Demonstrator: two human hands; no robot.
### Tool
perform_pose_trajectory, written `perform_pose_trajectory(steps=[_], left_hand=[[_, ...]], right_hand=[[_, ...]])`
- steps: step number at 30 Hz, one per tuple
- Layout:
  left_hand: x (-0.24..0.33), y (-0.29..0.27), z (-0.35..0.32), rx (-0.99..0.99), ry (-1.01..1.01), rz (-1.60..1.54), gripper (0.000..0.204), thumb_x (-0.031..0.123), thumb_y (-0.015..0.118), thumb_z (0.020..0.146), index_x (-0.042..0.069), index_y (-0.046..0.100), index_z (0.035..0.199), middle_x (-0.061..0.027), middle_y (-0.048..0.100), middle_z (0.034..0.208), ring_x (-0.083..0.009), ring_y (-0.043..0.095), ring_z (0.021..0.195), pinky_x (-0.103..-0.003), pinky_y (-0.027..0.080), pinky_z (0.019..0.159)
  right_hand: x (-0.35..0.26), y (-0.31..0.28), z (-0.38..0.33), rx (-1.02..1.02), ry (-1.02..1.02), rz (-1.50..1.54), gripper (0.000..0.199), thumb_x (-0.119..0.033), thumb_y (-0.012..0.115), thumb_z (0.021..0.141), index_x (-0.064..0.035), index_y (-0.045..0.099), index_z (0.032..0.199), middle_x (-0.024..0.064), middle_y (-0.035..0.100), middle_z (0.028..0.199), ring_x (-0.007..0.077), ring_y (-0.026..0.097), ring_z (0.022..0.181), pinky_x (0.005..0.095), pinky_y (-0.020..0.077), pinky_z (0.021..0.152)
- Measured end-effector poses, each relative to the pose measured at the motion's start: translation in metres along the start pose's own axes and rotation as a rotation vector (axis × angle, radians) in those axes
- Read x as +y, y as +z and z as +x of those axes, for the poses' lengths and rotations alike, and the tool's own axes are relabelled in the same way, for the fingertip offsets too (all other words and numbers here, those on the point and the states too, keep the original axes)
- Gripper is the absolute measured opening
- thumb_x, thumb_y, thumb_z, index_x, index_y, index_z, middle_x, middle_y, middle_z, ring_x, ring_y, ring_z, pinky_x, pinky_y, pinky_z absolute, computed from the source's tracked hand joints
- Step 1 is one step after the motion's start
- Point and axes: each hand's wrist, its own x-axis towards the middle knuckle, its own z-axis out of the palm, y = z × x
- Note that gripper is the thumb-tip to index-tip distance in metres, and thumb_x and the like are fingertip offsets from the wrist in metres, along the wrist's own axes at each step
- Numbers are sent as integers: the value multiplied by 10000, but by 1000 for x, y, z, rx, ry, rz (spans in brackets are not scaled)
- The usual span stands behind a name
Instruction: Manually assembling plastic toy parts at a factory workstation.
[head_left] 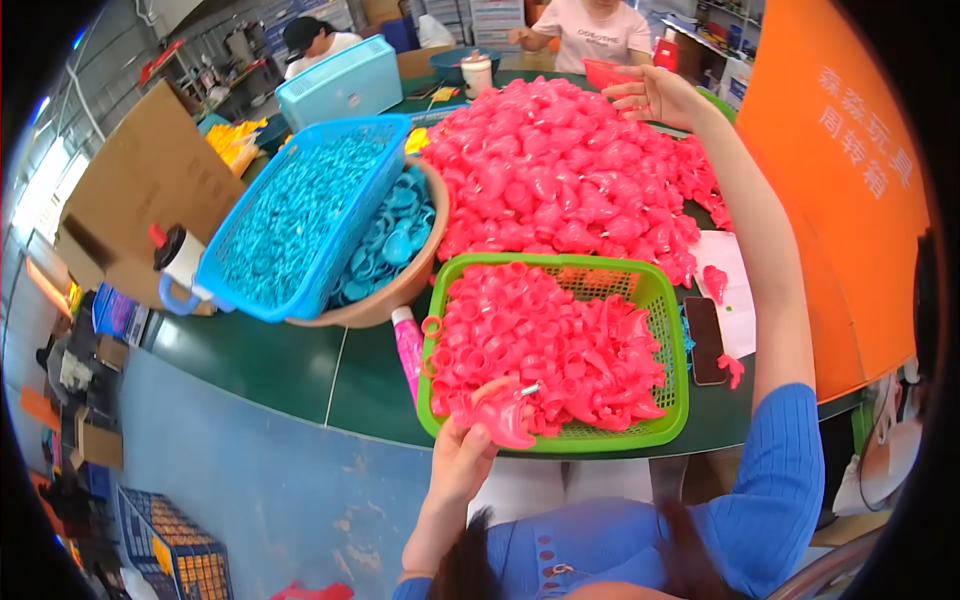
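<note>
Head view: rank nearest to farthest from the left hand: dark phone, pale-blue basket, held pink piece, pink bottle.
1. Pink piece: in the left hand.
2. Pink bottle: left of green basket.
3. Dark phone: right of green basket.
4. Pale-blue basket: far back, left.

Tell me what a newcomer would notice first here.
The big heap of pink pieces, upper middle, stands out most. Below it sits a green basket of pink parts, with the left hand holding a pink piece at its near edge. A tall orange panel stands at right.
</note>
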Motion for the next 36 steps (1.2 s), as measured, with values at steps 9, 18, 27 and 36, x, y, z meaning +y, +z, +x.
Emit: perform_pose_trajectory(steps=[9,18,27,36], left_hand=[[-5,2,-7,-59,45,-22,600,296,523,874,-84,284,1272,-185,534,1104,-231,570,1000,-319,478,848],[-28,28,-16,-160,-31,-6,537,267,489,894,-51,306,1286,-201,542,1100,-240,544,1047,-326,463,873],[-61,67,-13,-270,-129,13,513,250,482,899,-30,310,1292,-180,550,1100,-218,542,1050,-318,457,882],[-89,91,-23,-324,-253,47,558,285,495,891,-50,295,1289,-181,527,1134,-219,555,1028,-315,470,862]], right_hand=[[54,53,-185,-145,-47,-158,418,-188,393,890,-7,376,1267,90,628,877,133,609,735,264,509,635],[151,-17,-347,481,-218,-89,352,-142,437,855,20,488,1162,58,601,767,105,551,668,228,447,625],[204,90,-377,449,-367,-80,257,-130,468,880,28,552,1065,62,596,749,114,548,669,241,447,645],[188,130,-377,225,-253,94,240,-89,549,842,9,519,1059,45,569,826,81,534,706,209,443,624]])
